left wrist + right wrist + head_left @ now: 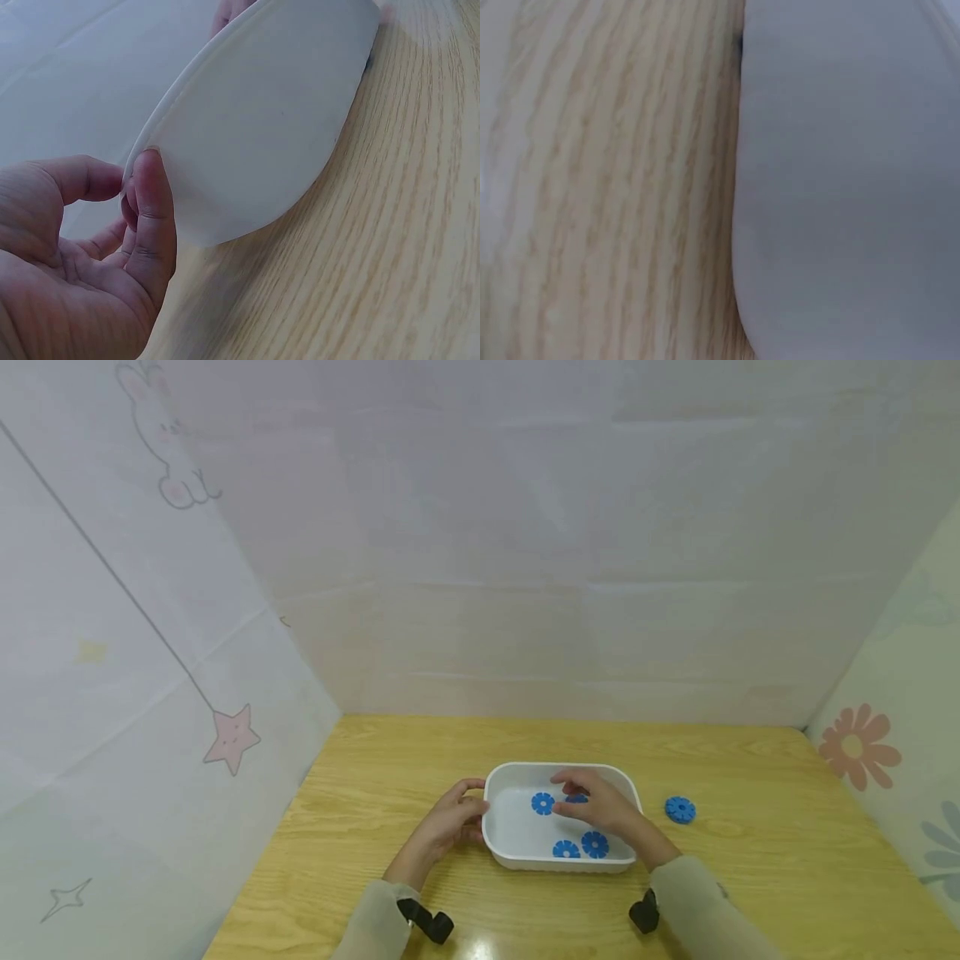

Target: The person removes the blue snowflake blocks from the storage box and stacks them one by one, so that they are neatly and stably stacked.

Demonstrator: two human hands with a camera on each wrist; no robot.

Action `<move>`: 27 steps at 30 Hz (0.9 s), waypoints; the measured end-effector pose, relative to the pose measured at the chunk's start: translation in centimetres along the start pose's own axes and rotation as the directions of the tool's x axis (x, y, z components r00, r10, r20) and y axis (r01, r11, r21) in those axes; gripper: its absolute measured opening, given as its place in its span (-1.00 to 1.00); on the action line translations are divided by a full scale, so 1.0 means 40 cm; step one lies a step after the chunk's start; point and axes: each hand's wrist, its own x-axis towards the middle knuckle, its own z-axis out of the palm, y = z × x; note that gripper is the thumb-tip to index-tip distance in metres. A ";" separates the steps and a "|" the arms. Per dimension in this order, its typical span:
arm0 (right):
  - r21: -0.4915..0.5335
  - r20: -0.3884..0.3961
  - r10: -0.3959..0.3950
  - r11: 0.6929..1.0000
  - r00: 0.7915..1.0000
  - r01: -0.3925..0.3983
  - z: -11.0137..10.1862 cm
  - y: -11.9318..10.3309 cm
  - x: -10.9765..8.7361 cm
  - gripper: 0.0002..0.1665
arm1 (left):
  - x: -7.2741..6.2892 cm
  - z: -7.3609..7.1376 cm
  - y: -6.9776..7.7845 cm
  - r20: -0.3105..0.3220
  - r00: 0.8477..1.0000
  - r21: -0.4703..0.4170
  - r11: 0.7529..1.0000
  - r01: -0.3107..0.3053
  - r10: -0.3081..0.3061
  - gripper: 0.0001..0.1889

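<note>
A white plastic basin (517, 862) stands on the table, with several blue notched snowflake discs (543, 803) lying on its floor. My left hand (448, 820) grips the basin's left end. In the left wrist view, the left thumb and fingers (154, 217) pinch the rim from both sides. Inside the basin, toward its right half, my right hand (600, 803) hovers with thumb and fingers apart. One blue disc (576, 798) is partly hidden beneath those fingers. The right wrist view shows only the basin's outer wall (847, 187), not the hand.
Right of the basin, on the wooden table (765, 860), lies a blue disc (680, 810) that looks thick, perhaps stacked. Printed cloth walls (480, 568) enclose the back and both sides. A black wrist mount (427, 920) sits on the left sleeve.
</note>
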 end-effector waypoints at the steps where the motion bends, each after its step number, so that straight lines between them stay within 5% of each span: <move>1: -0.006 0.001 -0.003 1.000 1.000 0.003 0.004 0.000 0.001 -0.44 | -0.001 0.001 0.000 -0.001 1.000 0.000 1.000 -0.002 0.002 -0.44; 27: -0.281 0.024 0.043 0.959 0.999 -0.035 0.068 0.005 0.039 -0.28 | 0.000 0.004 0.002 -0.009 1.000 0.016 1.000 -0.005 0.006 -0.44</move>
